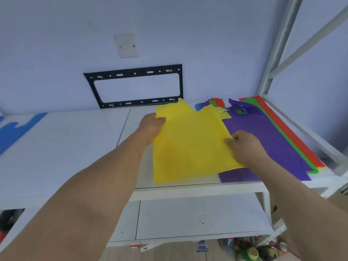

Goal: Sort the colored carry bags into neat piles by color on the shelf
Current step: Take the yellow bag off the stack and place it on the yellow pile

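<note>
Two hands, left hand (152, 127) and right hand (244, 146) fingers gripping yellow bag (190, 146), no readable writing

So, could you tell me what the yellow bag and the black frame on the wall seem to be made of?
The yellow bag looks like thin non-woven fabric or soft plastic sheet: matte, lying limp and flat, slightly translucent. The black frame looks like painted metal: rigid, with punched slots and bolt holes. Neither is certain from this view.
</note>
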